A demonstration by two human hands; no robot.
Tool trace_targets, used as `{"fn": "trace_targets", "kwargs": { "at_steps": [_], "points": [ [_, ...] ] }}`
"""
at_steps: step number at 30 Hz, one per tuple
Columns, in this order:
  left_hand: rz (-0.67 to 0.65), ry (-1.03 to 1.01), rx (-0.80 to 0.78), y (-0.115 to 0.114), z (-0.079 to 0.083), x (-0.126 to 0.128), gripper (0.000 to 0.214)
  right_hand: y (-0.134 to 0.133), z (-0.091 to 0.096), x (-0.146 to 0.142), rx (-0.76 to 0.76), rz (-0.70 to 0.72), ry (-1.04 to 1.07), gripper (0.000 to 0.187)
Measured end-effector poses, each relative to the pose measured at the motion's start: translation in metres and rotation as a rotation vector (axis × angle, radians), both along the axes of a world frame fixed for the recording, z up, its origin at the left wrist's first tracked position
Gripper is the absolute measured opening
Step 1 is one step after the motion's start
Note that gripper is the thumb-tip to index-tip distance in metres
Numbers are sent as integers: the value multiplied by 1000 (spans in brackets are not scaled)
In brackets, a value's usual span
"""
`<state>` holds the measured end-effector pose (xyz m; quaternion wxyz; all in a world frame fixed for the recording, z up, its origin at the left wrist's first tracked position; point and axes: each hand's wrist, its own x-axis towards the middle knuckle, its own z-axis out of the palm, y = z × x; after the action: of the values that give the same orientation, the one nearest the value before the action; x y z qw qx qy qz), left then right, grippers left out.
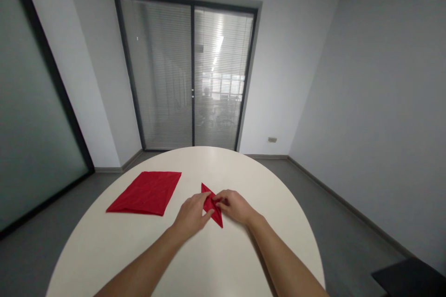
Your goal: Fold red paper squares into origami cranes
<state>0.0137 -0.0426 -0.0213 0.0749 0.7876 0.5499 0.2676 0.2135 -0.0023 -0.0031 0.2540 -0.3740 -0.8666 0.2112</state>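
Your right hand (235, 206) pinches the small red piece (208, 204), lower centre; your left hand (190, 216) steadies it, thumb and fingers apart. Larger red sheet (144, 192) sits lower left.

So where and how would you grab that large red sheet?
Probably pinch the large red sheet at its near right corner, coming from the right: it lies nearly flat, its near edge looks raised, and the left hand is on that side.

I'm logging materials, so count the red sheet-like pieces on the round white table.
2: a large, creased red four-sided sheet lies on the left; a small, pointed, folded red piece is between the left hand and the right hand, which partly cover it. More could be hidden.
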Motion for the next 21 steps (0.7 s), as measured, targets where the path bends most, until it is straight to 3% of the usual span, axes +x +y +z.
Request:
{"fn": "trace_targets", "kwargs": {
  "at_steps": [14,21],
  "points": [
    [-133,30,13,4,-6,-3,36,-3,8,6,31,182,-60,35],
    [-72,196,36,0,0,-1,38,4,-1,9,53,191,-66,27]
  ]
}}
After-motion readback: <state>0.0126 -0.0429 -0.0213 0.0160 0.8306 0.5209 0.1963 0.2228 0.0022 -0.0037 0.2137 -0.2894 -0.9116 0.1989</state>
